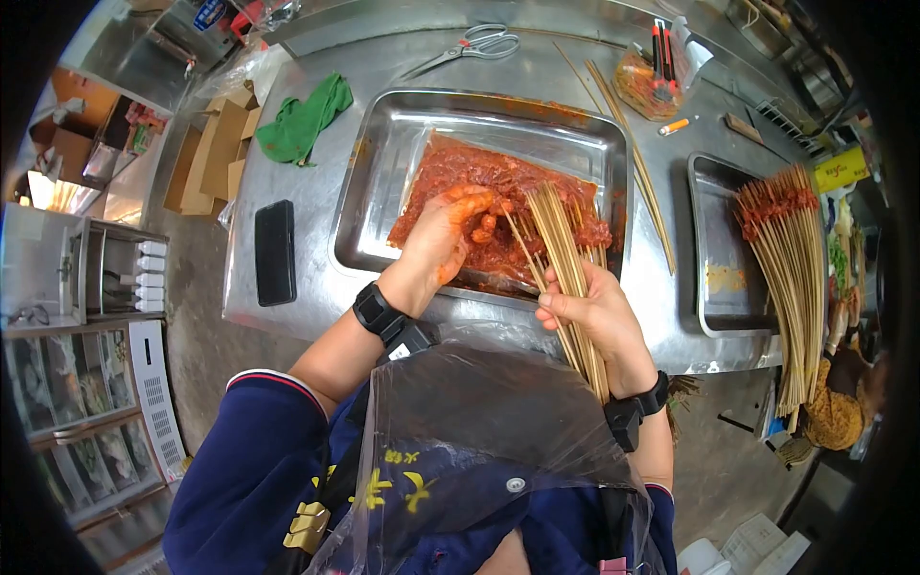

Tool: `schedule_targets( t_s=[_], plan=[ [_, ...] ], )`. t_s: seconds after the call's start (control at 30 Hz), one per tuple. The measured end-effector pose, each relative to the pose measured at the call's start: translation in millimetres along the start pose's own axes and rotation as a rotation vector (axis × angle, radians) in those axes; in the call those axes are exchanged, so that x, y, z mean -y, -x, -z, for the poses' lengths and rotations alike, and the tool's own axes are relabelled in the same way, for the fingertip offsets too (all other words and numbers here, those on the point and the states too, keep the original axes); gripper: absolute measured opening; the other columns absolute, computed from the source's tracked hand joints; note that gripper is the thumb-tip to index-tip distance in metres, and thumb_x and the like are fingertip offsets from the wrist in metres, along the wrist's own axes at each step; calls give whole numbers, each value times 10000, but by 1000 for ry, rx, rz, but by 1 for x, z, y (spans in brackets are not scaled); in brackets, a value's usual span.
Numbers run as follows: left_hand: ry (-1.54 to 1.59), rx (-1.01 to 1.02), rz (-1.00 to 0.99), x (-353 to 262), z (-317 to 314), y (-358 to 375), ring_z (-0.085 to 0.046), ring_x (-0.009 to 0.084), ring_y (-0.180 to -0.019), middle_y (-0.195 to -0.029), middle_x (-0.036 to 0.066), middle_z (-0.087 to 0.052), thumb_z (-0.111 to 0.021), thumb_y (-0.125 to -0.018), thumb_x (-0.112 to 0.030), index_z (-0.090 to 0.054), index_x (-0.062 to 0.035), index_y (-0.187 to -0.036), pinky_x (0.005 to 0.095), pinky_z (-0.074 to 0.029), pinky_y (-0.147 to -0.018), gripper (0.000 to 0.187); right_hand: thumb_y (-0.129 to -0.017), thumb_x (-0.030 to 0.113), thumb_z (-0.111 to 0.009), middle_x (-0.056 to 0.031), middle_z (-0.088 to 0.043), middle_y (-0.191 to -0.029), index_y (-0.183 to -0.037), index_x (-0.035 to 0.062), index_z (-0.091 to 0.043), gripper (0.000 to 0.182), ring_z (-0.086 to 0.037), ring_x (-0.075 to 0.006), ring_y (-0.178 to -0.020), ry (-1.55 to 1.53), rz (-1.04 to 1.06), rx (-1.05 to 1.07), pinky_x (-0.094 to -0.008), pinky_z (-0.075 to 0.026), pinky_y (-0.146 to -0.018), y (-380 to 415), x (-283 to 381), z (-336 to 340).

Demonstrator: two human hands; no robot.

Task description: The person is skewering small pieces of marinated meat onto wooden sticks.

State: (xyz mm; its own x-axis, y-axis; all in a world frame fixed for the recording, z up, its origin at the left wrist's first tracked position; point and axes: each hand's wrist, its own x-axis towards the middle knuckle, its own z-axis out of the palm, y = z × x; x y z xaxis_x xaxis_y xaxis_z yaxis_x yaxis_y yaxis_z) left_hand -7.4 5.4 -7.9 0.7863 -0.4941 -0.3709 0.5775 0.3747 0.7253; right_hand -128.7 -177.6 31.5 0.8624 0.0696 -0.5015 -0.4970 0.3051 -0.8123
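Observation:
A metal tray (379,144) holds a heap of red, sauce-coated meat pieces (479,163). Over the heap's near part, my left hand (448,230) is smeared with red sauce, its fingers bent around a piece of meat at the tip of one skewer. My right hand (599,311) grips a bundle of thin wooden skewers (561,235), which points up and away over the tray's right side. One skewer stands apart from the bundle, angled toward my left fingers. Meat lies behind the bundle's far ends, and some of it is hidden by my hands.
A second tray (704,240) at the right bears many skewers with red meat (781,206). Scissors (470,48), a green cloth (307,120), a black phone (275,251), loose skewers (644,182), an orange marker (676,126) and a container with cutters (647,86) lie around.

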Motion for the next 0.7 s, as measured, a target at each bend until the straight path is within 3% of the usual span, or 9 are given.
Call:
schedule_targets(
  t_s=[0.17, 0.37, 0.47, 0.7],
  plan=[
    [-16, -34, 4, -1, -5, 1, -561, 112, -696, -937, 117, -635, -498, -905, -125, -569, -20, -1067, 210, -452, -580, 207, -769, -4, -638, -71, -569, -787, -989, -22, -492, 264, -611, -140, -672, -7, 7, 18, -238, -517, -576, 0, 0, 1],
    [-11, -45, 22, -4, -9, 3, -551, 111, -663, -864, 100, -627, -471, -922, -121, -560, 0, -1057, 206, -433, -530, 202, -770, 7, -643, -63, -575, -790, -987, -18, -497, 263, -615, -131, -683, 28, 0, -2, -229, -520, -588, 1, 3, -1],
    [-40, -31, 30, -1, -4, 2, -575, 115, -707, -941, 107, -635, -475, -920, -145, -567, -5, -1077, 222, -461, -579, 230, -772, 11, -642, -62, -574, -794, -987, -12, -498, 260, -615, -131, -681, 20, 6, 6, -229, -520, -589, 0, -1, 1],
    [-43, 20, 20, 1, 3, 0, -593, 133, -738, -945, 117, -639, -482, -919, -156, -575, -13, -1055, 224, -475, -596, 218, -776, 9, -637, -57, -570, -788, -977, -2, -502, 243, -612, -129, -675, 8, -4, 0, -230, -517, -583, 1, 2, 0]
  ],
)
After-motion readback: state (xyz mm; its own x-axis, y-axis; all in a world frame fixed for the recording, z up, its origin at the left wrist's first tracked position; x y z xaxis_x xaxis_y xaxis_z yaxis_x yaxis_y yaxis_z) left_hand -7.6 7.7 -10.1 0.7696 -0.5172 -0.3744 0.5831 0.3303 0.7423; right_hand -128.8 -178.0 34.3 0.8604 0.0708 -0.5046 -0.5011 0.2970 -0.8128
